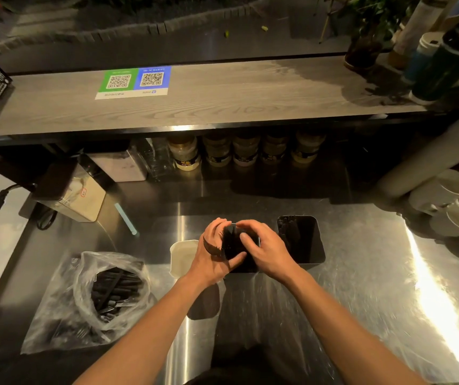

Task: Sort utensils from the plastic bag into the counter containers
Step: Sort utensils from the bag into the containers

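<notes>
1. Gripping black utensils (231, 242), my left hand (213, 258) and right hand (267, 252) meet over a black container (243, 269).
2. White tub (181, 258) just left, second black container (304, 243) just right.
3. Plastic bag (106, 297) lies lower left.

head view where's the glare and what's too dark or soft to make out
In the head view, a bright glare streak runs down the steel counter at right; the jars under the shelf sit in deep shadow; the black utensils in the left hand and right hand merge with the dark container beneath; frame edges bend and soften from the wide lens.
</notes>
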{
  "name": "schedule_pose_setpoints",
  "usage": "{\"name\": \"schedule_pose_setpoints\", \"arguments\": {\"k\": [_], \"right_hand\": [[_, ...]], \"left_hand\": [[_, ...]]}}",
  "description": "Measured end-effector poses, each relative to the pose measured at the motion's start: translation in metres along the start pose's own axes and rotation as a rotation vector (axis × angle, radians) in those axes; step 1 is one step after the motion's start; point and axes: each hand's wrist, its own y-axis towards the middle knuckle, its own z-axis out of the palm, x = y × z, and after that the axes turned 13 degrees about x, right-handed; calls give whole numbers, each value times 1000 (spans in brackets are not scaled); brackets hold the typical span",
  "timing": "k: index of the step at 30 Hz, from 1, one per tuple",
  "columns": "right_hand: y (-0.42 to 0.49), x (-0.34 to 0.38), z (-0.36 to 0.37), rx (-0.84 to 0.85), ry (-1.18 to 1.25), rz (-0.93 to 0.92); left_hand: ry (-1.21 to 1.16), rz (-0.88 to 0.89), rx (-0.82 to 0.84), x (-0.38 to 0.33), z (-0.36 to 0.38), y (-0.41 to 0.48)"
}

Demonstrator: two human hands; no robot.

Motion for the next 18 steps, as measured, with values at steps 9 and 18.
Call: {"name": "schedule_pose_setpoints", "arguments": {"k": [9, 18], "right_hand": [[10, 0, 15, 5, -257, -162], [6, 10, 23, -67, -193, -236]], "left_hand": [[-111, -19, 57, 4, 2, -6], [-136, 42, 55, -1, -5, -5]]}}
